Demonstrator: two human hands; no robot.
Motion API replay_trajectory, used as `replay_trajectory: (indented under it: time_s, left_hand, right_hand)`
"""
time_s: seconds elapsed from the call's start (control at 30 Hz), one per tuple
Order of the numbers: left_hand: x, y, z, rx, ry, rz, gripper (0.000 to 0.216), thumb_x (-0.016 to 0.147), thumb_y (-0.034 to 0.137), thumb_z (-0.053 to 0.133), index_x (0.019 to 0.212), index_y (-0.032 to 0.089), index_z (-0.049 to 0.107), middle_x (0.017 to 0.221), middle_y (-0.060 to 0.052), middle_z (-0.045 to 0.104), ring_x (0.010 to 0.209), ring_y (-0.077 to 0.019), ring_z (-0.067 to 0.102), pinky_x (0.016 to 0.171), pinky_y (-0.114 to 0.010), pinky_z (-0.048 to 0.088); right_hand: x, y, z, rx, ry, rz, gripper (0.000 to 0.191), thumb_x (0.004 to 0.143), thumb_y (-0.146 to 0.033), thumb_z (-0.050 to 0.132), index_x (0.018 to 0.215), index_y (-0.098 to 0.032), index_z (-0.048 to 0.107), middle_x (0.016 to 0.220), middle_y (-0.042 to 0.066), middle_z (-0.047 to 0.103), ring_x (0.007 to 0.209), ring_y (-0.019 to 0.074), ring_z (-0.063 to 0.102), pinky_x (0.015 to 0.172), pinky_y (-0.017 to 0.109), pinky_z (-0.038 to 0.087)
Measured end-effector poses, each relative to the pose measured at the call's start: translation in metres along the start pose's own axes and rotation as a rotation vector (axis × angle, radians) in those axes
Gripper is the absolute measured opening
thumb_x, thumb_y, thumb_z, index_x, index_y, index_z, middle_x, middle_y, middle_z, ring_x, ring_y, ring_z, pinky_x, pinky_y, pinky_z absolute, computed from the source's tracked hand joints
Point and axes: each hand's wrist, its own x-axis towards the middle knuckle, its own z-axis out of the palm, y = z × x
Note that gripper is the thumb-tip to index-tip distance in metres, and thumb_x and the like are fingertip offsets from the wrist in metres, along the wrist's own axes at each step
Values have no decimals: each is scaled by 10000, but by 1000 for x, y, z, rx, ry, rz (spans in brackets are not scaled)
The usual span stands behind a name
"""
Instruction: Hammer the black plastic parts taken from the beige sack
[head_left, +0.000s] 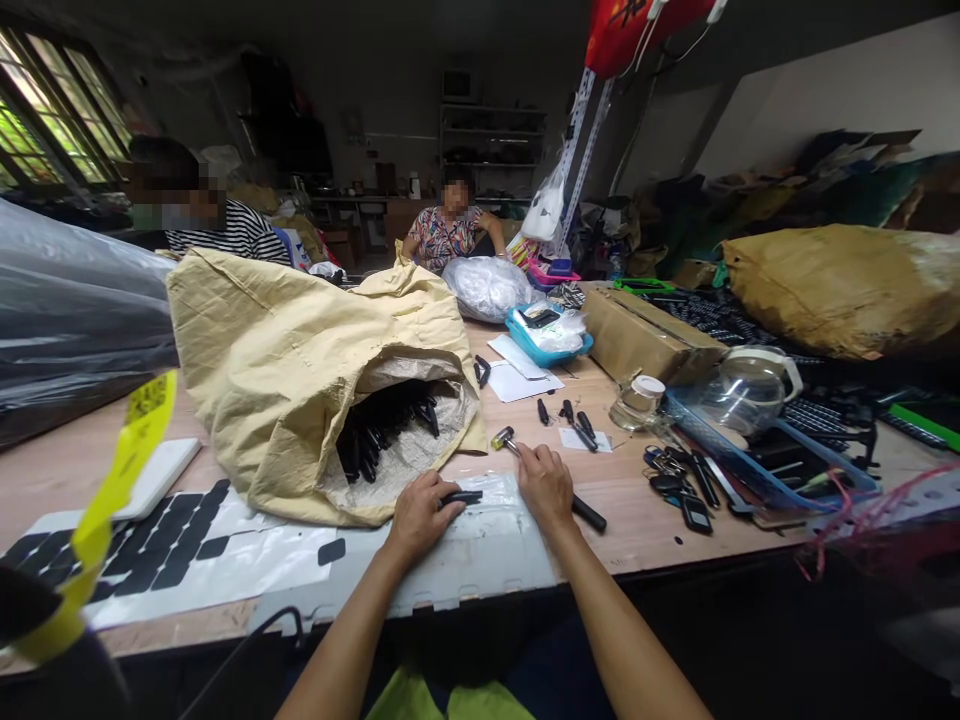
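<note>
My left hand [424, 515] presses a slim black plastic piece [463, 496] down on a grey-white board [487, 555] at the table's front edge. My right hand [545, 487] is closed round a small mallet; the mallet's metal head with a yellowish tip [503, 438] points away from me, and its black grip end [590, 513] sticks out to the right. Just behind my left hand, a beige cloth sack [285, 370] lies on its side. Its mouth shows many similar black pieces [390, 425].
Loose black pieces [583, 430] lie beyond my right hand. To the right are keys [667, 465], a blue plastic tray [810, 490], a glass jar [637, 402] and a cardboard box [645, 335]. A sheet of black patches [161, 545] lies left. Two people sit across the table.
</note>
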Motion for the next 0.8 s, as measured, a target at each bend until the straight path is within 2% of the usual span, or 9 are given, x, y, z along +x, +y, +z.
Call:
replay_trajectory:
  time_s: [0.8]
  left_hand:
    - [0, -3, 2, 13, 14, 10, 210, 846, 309, 639, 1012, 269, 761, 890, -40, 649, 916, -221, 613, 811, -310, 462]
  right_hand:
    - [-2, 3, 10, -36, 11, -14, 346, 869, -152, 564, 1168, -278, 684, 865, 45, 561, 826, 188, 444, 702, 290, 284]
